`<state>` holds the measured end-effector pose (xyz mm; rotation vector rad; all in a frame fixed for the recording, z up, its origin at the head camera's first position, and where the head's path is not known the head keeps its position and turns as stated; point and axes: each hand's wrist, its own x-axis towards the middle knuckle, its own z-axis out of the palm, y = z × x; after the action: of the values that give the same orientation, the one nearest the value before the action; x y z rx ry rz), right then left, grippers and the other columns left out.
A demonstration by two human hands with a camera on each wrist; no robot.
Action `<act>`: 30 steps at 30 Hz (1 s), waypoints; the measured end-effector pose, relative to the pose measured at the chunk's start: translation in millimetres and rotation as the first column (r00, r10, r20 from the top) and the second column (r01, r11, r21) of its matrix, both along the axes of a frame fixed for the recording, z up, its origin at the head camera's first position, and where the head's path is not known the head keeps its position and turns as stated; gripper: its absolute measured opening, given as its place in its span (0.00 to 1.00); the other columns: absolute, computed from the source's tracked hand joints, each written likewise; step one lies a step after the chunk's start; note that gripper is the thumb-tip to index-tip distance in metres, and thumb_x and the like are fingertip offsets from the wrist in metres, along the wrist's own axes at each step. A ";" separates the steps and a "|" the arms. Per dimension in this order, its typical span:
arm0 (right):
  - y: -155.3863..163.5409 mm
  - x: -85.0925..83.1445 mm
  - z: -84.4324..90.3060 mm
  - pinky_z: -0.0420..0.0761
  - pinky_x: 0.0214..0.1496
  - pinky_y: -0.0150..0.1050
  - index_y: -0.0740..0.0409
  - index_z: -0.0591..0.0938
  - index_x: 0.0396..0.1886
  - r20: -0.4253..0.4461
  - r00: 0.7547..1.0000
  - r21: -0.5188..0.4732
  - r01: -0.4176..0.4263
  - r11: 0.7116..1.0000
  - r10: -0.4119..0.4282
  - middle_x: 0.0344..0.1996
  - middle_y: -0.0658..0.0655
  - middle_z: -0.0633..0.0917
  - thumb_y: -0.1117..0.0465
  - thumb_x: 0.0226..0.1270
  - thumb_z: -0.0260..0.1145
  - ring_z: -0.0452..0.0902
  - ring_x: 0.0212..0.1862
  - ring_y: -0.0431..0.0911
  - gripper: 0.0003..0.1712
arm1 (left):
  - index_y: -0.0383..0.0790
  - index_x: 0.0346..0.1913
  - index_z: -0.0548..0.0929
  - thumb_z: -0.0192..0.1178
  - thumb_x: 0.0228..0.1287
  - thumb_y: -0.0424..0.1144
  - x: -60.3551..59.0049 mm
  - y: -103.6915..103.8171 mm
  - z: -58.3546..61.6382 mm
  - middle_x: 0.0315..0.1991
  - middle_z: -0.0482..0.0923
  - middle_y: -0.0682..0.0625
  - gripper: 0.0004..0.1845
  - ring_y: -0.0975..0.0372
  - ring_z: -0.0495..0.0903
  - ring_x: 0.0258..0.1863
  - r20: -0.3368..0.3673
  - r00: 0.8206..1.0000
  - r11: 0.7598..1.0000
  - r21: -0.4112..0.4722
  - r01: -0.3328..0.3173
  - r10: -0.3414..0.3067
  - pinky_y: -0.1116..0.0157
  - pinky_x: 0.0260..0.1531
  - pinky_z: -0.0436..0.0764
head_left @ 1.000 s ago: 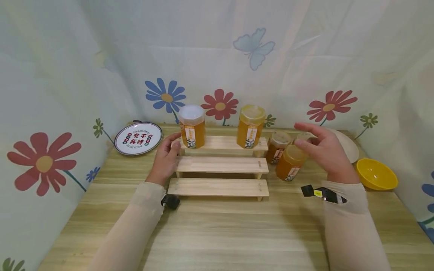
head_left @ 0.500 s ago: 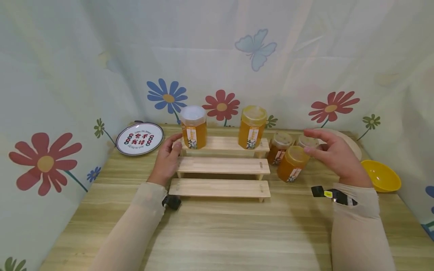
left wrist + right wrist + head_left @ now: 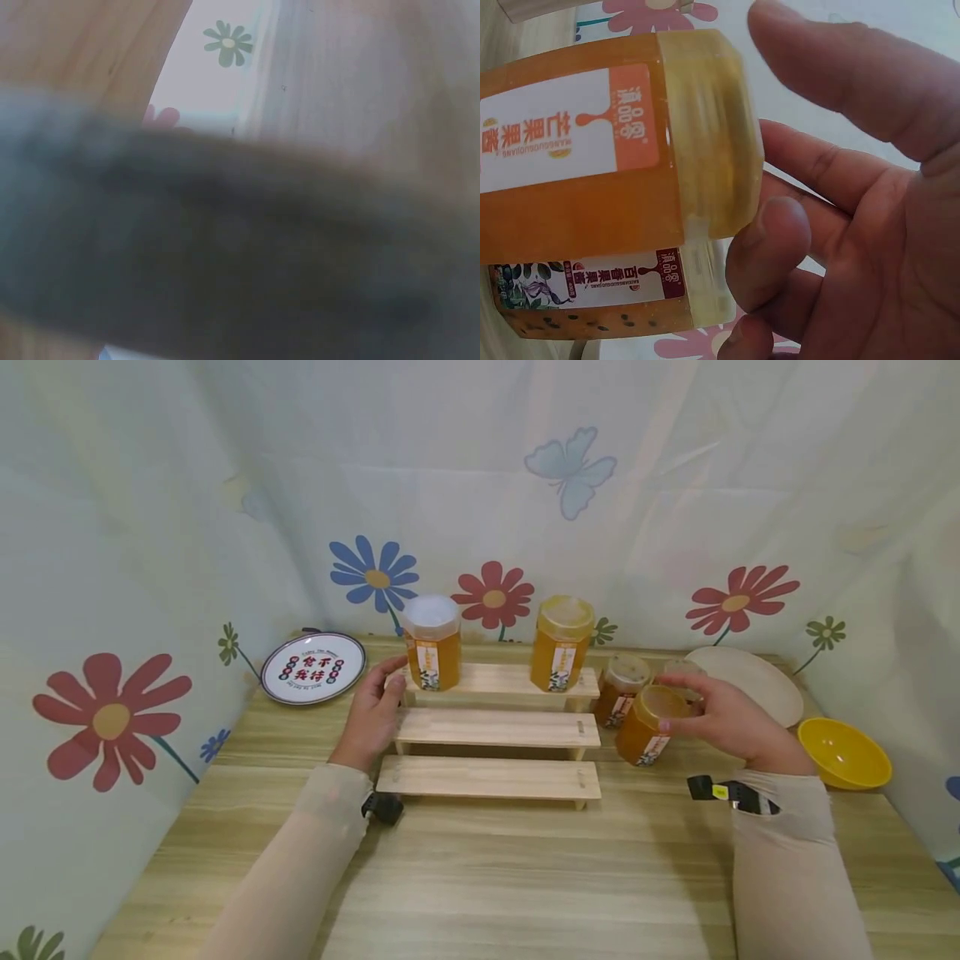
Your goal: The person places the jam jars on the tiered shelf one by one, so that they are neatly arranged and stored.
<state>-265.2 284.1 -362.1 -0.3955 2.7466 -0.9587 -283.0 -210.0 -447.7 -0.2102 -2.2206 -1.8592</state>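
My right hand (image 3: 723, 718) is at the lid of an orange mango jam jar (image 3: 641, 735) standing right of the stepped wooden rack (image 3: 495, 727). In the right wrist view, my thumb is apart from the yellowish lid of this mango jam jar (image 3: 577, 150), with bent fingers behind it. Beside it stands a darker, seeded jam jar (image 3: 600, 300). My left hand (image 3: 371, 714) rests by the left end of the rack's top step, fingers loosely bent; whether they touch the wood is unclear. A white-lidded jam jar (image 3: 435, 647) and a yellow-lidded jam jar (image 3: 562, 647) stand on the top step.
Behind the mango jar are a dark jam jar (image 3: 618, 693) and another clear-lidded jar (image 3: 684, 668), partly covered by my hand. A beige plate (image 3: 757, 681) and yellow bowl (image 3: 843, 756) are at right, a printed plate (image 3: 315, 668) at left. A blurred dark shape fills the left wrist view.
My right hand drew back slightly to the right, then came in lower and left toward the mango jam jar's lid. My left hand and the jars have stayed in place.
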 end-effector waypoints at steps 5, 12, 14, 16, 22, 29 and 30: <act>-0.4 0.1 -0.7 0.77 0.67 0.66 0.58 0.67 0.80 -0.005 1.000 -0.002 0.003 1.000 -0.003 0.74 0.69 0.70 0.54 0.71 0.74 0.71 0.67 0.66 0.43 | 0.37 0.75 0.71 0.47 0.86 0.41 -2.7 -0.1 -0.3 0.78 0.67 0.44 0.22 0.54 0.63 0.77 0.000 1.000 1.000 -0.007 -0.004 0.004 0.52 0.77 0.61; -0.6 1.6 -0.7 0.73 0.69 0.69 0.60 0.66 0.80 -0.023 1.000 0.015 0.000 1.000 0.001 0.75 0.71 0.68 0.56 0.72 0.74 0.68 0.69 0.68 0.43 | 0.41 0.76 0.71 0.47 0.86 0.44 -1.0 -0.7 -1.0 0.78 0.66 0.44 0.23 0.52 0.66 0.74 0.023 1.000 0.999 -0.037 -0.014 0.015 0.49 0.76 0.64; -0.7 2.0 -1.0 0.73 0.68 0.69 0.61 0.67 0.80 -0.039 0.999 0.026 -0.008 1.000 0.009 0.75 0.71 0.68 0.56 0.72 0.74 0.68 0.69 0.68 0.43 | 0.41 0.75 0.71 0.47 0.86 0.44 -0.8 -0.8 -1.7 0.78 0.66 0.44 0.23 0.53 0.65 0.75 0.023 1.000 1.000 -0.026 -0.010 0.011 0.50 0.76 0.63; -0.8 2.2 -1.5 0.73 0.68 0.69 0.62 0.67 0.79 -0.056 0.998 0.033 -0.019 0.999 0.021 0.75 0.72 0.69 0.56 0.71 0.74 0.68 0.69 0.68 0.42 | 0.40 0.76 0.71 0.47 0.86 0.44 -1.0 -1.3 -2.8 0.78 0.66 0.44 0.23 0.53 0.64 0.76 0.022 1.000 1.000 -0.020 -0.004 0.005 0.50 0.77 0.62; -2.0 4.4 -3.8 0.74 0.68 0.68 0.63 0.69 0.77 -0.062 0.998 0.034 -0.024 0.999 0.026 0.74 0.71 0.71 0.56 0.71 0.75 0.68 0.69 0.68 0.41 | 0.39 0.77 0.68 0.45 0.87 0.42 0.4 -1.9 -5.2 0.79 0.63 0.44 0.23 0.54 0.62 0.77 0.042 0.999 1.000 0.000 0.014 -0.014 0.51 0.77 0.61; -1.9 5.1 -0.5 0.72 0.69 0.69 0.66 0.69 0.77 -0.068 0.997 0.045 -0.038 0.998 0.041 0.73 0.73 0.71 0.54 0.69 0.76 0.68 0.70 0.70 0.43 | 0.37 0.77 0.68 0.44 0.87 0.38 3.2 2.6 4.6 0.80 0.62 0.41 0.23 0.53 0.62 0.76 0.072 0.997 1.000 0.020 0.011 -0.013 0.53 0.76 0.61; -2.0 4.7 -0.1 0.72 0.69 0.69 0.66 0.69 0.77 -0.070 0.997 0.047 -0.043 0.998 0.046 0.73 0.73 0.71 0.54 0.68 0.77 0.68 0.70 0.70 0.43 | 0.37 0.77 0.68 0.44 0.87 0.39 3.0 2.3 5.0 0.79 0.63 0.42 0.23 0.53 0.63 0.75 0.068 0.998 1.000 0.018 0.011 -0.013 0.53 0.75 0.61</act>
<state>-260.5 282.1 -362.2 -0.4892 2.8046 -0.8855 -280.0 -207.7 -442.7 -0.1600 -2.2505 -1.9192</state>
